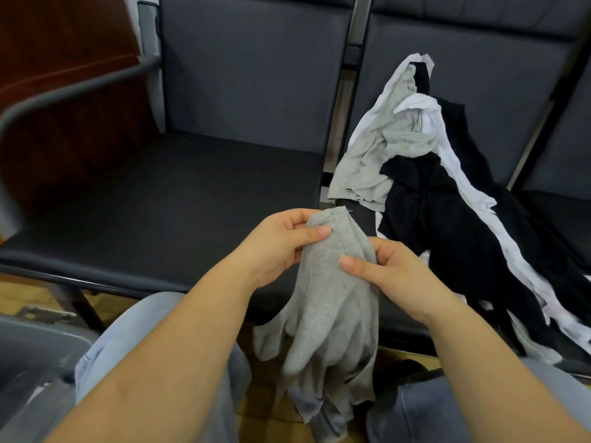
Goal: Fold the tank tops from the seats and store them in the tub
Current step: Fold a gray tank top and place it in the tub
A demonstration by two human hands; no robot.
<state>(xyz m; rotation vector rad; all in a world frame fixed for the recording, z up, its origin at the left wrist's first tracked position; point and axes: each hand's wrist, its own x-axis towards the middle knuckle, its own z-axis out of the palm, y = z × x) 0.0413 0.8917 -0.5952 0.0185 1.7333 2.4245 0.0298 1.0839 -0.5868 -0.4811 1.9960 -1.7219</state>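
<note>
Both hands, left hand [277, 241] and right hand [395, 276], pinch a soft heathered grey tank top [329, 302], bunched and dangling limp.

A row of dark grey padded seats [198, 199] with metal frames is seen. A reddish-brown wooden panel [64, 52] is set beside them. Light wooden floor [22, 292] is seen below.

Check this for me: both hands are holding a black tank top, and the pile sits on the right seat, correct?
Not quite. The head view shows both hands, left and right, holding a grey tank top, not black. The pile does sit on the right seat.
</note>
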